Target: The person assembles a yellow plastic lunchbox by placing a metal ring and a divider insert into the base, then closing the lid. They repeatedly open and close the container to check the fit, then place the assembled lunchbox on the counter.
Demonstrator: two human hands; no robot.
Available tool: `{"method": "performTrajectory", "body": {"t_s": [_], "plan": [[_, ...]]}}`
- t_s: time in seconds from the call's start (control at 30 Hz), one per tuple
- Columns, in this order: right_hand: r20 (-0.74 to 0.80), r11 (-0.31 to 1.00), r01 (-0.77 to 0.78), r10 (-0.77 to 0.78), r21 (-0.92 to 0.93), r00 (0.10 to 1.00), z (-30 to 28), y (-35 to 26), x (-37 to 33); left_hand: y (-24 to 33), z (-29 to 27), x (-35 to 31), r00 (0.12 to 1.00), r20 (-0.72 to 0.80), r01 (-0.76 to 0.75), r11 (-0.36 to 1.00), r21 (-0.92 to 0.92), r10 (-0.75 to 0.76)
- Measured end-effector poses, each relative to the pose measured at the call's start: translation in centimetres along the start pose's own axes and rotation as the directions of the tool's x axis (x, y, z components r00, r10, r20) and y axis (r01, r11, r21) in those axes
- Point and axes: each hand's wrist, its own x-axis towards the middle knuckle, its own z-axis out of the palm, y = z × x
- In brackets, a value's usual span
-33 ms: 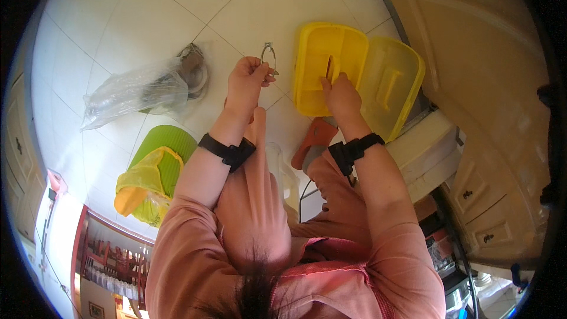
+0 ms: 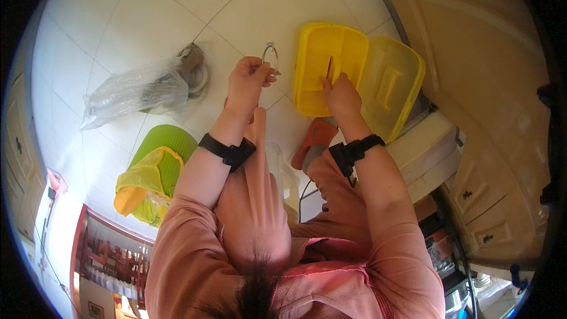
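Between the thumb and fingers of my left hand (image 2: 247,80) I pinch a thin metal ring (image 2: 263,53). It has a small square piece at its far side and looks like a hose clamp. My right hand (image 2: 344,97) grips the upright handle (image 2: 334,68) in the middle of a yellow divided tray (image 2: 302,53). The tray stands on the tiled floor to the right of the ring. Touching the tray's right side lies a translucent yellow lid (image 2: 407,77). My right fingers are partly hidden behind the hand.
On the left, a clear plastic bag (image 2: 124,91) with greyish-brown things inside lies on the floor (image 2: 177,29). Nearer me is a ribbed green bin (image 2: 168,142) with a yellow liner bag (image 2: 147,171). A wooden door (image 2: 466,41) stands at the right. My orange slipper (image 2: 307,145) is below the tray.
The metal ring has shifted very slightly to the right in my left fingers. Both hands otherwise stay in place.
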Motion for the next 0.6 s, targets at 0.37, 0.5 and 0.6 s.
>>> {"method": "performTrajectory", "body": {"t_s": [0.37,0.5,0.6], "plan": [[0.029,0.997,0.025,-0.023,-0.074,0.999,0.4,0.5,0.2,-0.6,-0.9,0.4,0.999,0.011,0.030,0.999,-0.018,-0.030],[0.062,0.996,-0.033,0.038,-0.081,0.997,0.4,0.4,0.3,-2.6,-0.7,1.1,0.991,0.115,0.056,0.990,0.131,-0.072],[0.063,0.996,0.057,-0.053,-0.066,0.997,-0.1,1.2,0.3,-4.3,-0.3,1.7,0.973,0.207,0.004,0.904,0.427,-0.102]]}}
